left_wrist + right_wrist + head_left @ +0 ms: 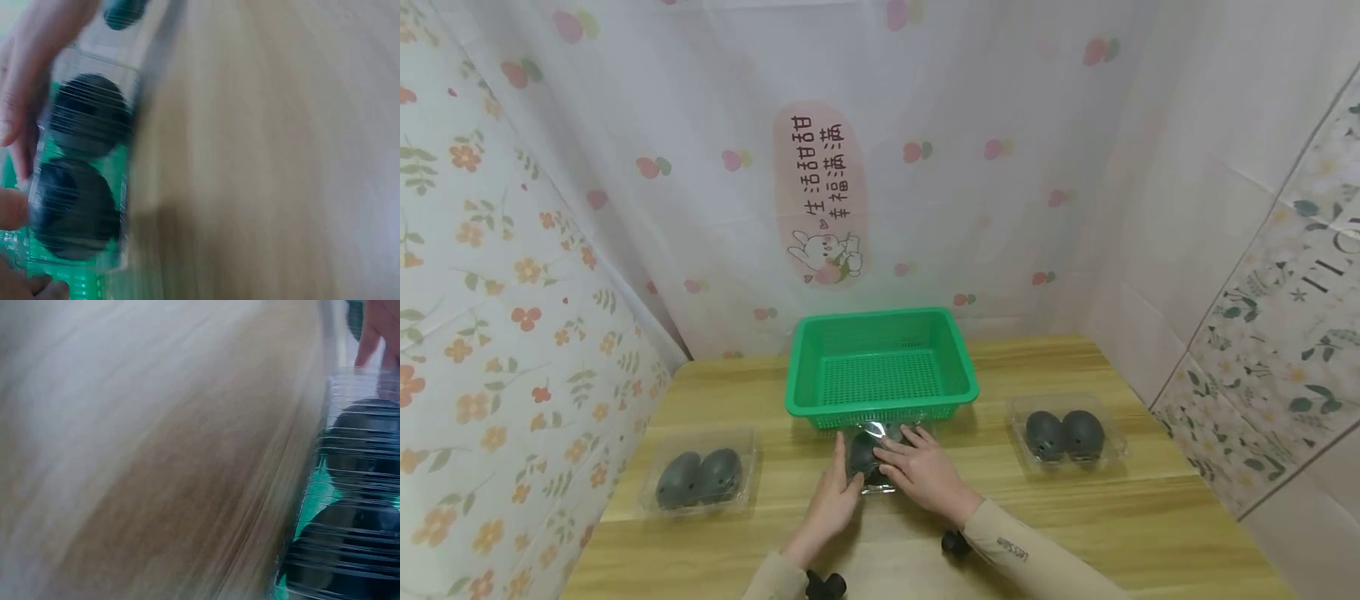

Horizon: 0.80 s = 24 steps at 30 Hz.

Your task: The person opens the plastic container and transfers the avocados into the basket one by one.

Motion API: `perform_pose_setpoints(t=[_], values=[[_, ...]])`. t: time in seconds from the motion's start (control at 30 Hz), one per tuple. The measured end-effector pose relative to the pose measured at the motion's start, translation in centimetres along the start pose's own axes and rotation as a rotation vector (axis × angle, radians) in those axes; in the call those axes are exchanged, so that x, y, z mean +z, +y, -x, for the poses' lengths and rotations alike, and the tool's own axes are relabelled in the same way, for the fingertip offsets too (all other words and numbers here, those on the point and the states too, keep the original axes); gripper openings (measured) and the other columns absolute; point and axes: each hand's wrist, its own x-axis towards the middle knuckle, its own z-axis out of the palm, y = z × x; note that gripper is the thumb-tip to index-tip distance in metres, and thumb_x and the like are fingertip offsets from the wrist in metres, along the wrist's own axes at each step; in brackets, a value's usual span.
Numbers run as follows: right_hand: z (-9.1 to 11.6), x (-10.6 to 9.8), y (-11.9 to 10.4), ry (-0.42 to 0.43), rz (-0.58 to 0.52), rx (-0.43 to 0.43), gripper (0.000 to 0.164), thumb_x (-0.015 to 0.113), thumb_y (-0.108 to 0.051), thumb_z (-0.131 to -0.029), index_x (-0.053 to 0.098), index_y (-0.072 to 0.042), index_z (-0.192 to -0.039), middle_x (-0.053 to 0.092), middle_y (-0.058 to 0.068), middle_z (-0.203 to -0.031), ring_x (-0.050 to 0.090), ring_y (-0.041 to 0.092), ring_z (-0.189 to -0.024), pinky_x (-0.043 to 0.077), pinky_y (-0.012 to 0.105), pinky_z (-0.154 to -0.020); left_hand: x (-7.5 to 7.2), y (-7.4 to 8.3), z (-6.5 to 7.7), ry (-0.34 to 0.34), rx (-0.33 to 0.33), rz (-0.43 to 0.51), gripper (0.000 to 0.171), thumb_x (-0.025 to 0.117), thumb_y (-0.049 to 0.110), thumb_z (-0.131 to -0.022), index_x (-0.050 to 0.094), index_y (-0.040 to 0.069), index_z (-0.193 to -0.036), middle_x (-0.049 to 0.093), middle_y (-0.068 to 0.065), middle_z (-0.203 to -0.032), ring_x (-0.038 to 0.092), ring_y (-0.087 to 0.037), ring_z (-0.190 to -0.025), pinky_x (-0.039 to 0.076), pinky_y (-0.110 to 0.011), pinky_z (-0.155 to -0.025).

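On the near side of the green basket [883,410], black devices [826,585] sit at the person's wrists. Farther in, the left hand [833,493] touches the left edge of a clear box [880,488], thumb and forefinger straight and apart. The right hand [929,473] rests on its lid, fingers spread. That box, with two dark oval pieces [89,115] inside, lies just before the basket. Similar filled boxes stand left [747,493] and right [1116,450] of the basket. Behind the basket hangs a printed curtain [1000,83].
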Motion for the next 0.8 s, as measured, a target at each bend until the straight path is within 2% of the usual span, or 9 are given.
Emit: perform_pose_setpoints(t=[0.2, 0.47, 0.67, 0.8], values=[[0.1, -0.1, 0.0, 0.034, -0.019, 0.011, 0.035, 0.057, -0.041, -0.095, 0.07, -0.021, -0.121, 0.064, 0.001, -0.124, 0.054, 0.037, -0.121, 0.039, 0.053, -0.103, -0.1, -0.2, 0.0, 0.023, 0.027, -0.08, 0.072, 0.053, 0.017, -0.098, 0.01, -0.005, -0.152, 0.027, -0.027, -0.151, 0.032, -0.043, -0.136, 0.022, -0.064, -0.109], [0.0, -0.3, 0.0, 0.032, -0.014, -0.017, 0.037, 0.056, -0.042, -0.096, 0.068, -0.021, -0.125, 0.062, 0.0, -0.127, 0.053, 0.036, -0.122, 0.039, 0.053, -0.104, -0.1, -1.1, 0.2, 0.061, 0.016, 0.006, 0.081, 0.058, 0.024, -0.096, 0.007, -0.006, -0.152, 0.018, -0.025, -0.155, 0.027, -0.044, -0.137, 0.026, -0.059, -0.109], [0.1, -0.8, 0.0, -0.003, -0.036, -0.019, 0.041, 0.053, -0.044, -0.097, 0.066, -0.02, -0.128, 0.06, 0.002, -0.131, 0.05, 0.038, -0.125, 0.037, 0.053, -0.105, 0.1, -1.4, 0.4, 0.035, -0.033, 0.049, 0.082, 0.058, 0.031, -0.097, 0.009, -0.005, -0.152, 0.019, -0.026, -0.154, 0.025, -0.043, -0.139, 0.025, -0.057, -0.111], [0.1, -1.2, 0.1, -0.029, -0.043, -0.007, 0.042, 0.049, -0.044, -0.099, 0.065, -0.02, -0.129, 0.059, 0.003, -0.132, 0.049, 0.039, -0.125, 0.037, 0.055, -0.105, 0.1, -1.4, 0.3, 0.017, -0.025, 0.041, 0.078, 0.056, 0.033, -0.098, 0.013, -0.006, -0.152, 0.024, -0.028, -0.152, 0.028, -0.046, -0.137, 0.026, -0.06, -0.109]])
